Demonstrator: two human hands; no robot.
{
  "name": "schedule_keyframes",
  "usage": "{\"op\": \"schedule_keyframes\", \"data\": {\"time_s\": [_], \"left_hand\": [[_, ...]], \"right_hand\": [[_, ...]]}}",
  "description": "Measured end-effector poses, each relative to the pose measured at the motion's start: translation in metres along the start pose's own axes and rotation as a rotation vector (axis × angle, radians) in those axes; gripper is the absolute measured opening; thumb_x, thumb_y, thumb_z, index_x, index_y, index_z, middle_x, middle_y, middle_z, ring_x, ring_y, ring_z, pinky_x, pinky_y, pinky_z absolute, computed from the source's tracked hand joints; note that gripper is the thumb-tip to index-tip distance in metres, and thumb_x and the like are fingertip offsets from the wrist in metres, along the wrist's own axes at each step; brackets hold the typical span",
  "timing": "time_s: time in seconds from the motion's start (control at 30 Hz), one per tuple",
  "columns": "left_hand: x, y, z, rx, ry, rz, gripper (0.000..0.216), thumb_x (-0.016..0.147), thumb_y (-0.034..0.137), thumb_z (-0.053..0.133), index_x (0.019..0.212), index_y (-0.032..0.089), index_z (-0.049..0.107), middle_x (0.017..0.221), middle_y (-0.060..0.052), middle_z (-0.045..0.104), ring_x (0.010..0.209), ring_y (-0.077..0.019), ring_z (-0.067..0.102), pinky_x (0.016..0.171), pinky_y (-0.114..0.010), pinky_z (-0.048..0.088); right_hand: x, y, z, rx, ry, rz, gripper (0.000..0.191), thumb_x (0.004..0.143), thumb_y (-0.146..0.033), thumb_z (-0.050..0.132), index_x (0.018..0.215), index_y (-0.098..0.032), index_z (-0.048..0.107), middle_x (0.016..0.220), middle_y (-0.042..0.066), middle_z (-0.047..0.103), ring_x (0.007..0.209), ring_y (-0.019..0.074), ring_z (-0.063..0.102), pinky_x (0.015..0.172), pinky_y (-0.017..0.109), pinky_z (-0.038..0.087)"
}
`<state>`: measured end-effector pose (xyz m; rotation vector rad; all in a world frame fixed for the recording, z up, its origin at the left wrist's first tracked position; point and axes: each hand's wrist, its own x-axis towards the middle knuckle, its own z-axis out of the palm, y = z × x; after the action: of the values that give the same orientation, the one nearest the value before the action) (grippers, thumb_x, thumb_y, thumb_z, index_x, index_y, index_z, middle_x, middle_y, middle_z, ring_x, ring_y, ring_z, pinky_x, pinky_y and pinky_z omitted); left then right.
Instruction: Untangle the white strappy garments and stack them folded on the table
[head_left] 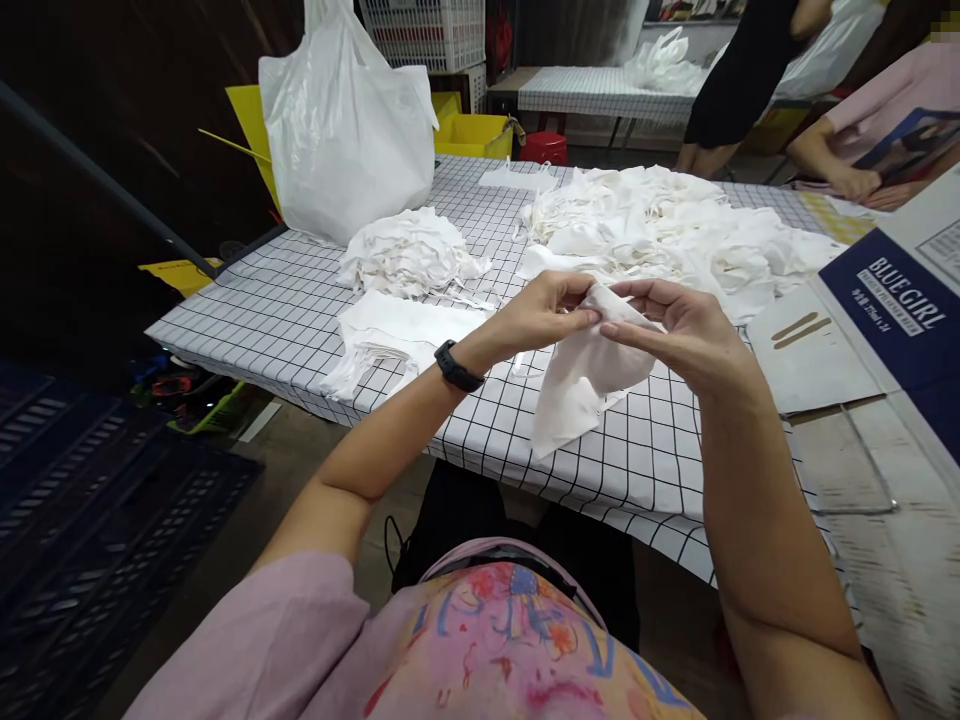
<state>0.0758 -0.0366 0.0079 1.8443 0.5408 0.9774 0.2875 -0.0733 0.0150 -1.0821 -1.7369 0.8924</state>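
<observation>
Between my two hands hangs a piece of white cloth (585, 375), its lower end drooping over the checked tablecloth. My left hand (555, 310) pinches the cloth's upper edge between thumb and fingers. On the other side, my right hand (671, 325) grips the same edge, thumb in front and fingers behind. A flat stack of white cloth pieces (409, 330) lies left of my left hand. Behind it sits a bunched heap of white cloth (409, 250). A larger loose pile of white cloth pieces (660, 225) spreads out beyond my hands.
A full white plastic bag (349, 140) stands at the table's back left. To the right is a cardboard box (892, 280) marked BLUE GIRL. Yellow bins (472, 135) and a red stool (544, 148) are behind the table. Two other people are at the back right.
</observation>
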Motion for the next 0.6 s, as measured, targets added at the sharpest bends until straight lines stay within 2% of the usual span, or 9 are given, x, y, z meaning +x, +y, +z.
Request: {"op": "schedule_keyframes", "data": {"time_s": [0.1, 0.2, 0.27, 0.37, 0.47, 0.6], "left_hand": [[0.011, 0.012, 0.005, -0.024, 0.034, 0.002, 0.028, 0.09, 0.041, 0.077, 0.089, 0.017, 0.063, 0.082, -0.001, 0.068, 0.079, -0.0139, 0.068, 0.071, -0.027, 0.055], [0.009, 0.016, 0.009, -0.1, 0.092, -0.034, 0.031, 0.091, 0.043, 0.075, 0.106, 0.02, 0.06, 0.082, 0.001, 0.067, 0.078, -0.014, 0.07, 0.07, -0.027, 0.056], [0.001, 0.011, 0.01, -0.138, 0.049, -0.046, 0.039, 0.087, 0.042, 0.079, 0.113, 0.021, 0.059, 0.087, 0.0, 0.068, 0.083, -0.0157, 0.072, 0.071, -0.028, 0.058], [-0.016, -0.005, 0.008, -0.118, -0.056, -0.065, 0.037, 0.08, 0.039, 0.085, 0.104, 0.02, 0.065, 0.091, -0.002, 0.07, 0.087, -0.0171, 0.071, 0.071, -0.029, 0.058], [-0.034, -0.02, 0.002, -0.015, -0.103, -0.12, 0.025, 0.079, 0.036, 0.084, 0.092, 0.018, 0.072, 0.089, -0.004, 0.071, 0.082, -0.0158, 0.068, 0.068, -0.029, 0.056], [-0.049, -0.026, -0.01, 0.013, -0.058, -0.176, 0.019, 0.077, 0.033, 0.082, 0.082, 0.017, 0.072, 0.078, -0.002, 0.069, 0.072, -0.0129, 0.064, 0.061, -0.026, 0.051]], "right_hand": [[0.004, -0.014, -0.001, -0.095, 0.006, -0.066, 0.034, 0.077, -0.051, 0.087, 0.089, -0.021, 0.079, 0.079, 0.002, 0.068, 0.074, 0.0176, 0.064, 0.061, 0.03, 0.053], [0.004, -0.027, -0.001, -0.162, 0.126, -0.129, 0.028, 0.08, -0.047, 0.084, 0.08, -0.02, 0.078, 0.068, -0.001, 0.062, 0.064, 0.0138, 0.057, 0.053, 0.027, 0.045], [0.002, -0.036, -0.003, -0.182, 0.216, -0.167, 0.019, 0.082, -0.039, 0.083, 0.083, -0.021, 0.078, 0.07, -0.001, 0.062, 0.063, 0.0125, 0.054, 0.052, 0.026, 0.042], [-0.001, -0.047, -0.009, -0.178, 0.384, -0.206, 0.006, 0.083, -0.025, 0.08, 0.084, -0.019, 0.079, 0.071, -0.001, 0.063, 0.062, 0.0105, 0.05, 0.054, 0.026, 0.038], [-0.004, -0.055, -0.02, -0.137, 0.528, -0.252, 0.007, 0.081, -0.018, 0.078, 0.087, -0.016, 0.079, 0.073, -0.001, 0.063, 0.063, 0.0101, 0.051, 0.057, 0.027, 0.037], [-0.007, -0.057, -0.038, -0.13, 0.664, -0.285, 0.01, 0.078, -0.019, 0.076, 0.087, -0.016, 0.08, 0.073, 0.0, 0.062, 0.06, 0.0103, 0.049, 0.058, 0.029, 0.038]]}}
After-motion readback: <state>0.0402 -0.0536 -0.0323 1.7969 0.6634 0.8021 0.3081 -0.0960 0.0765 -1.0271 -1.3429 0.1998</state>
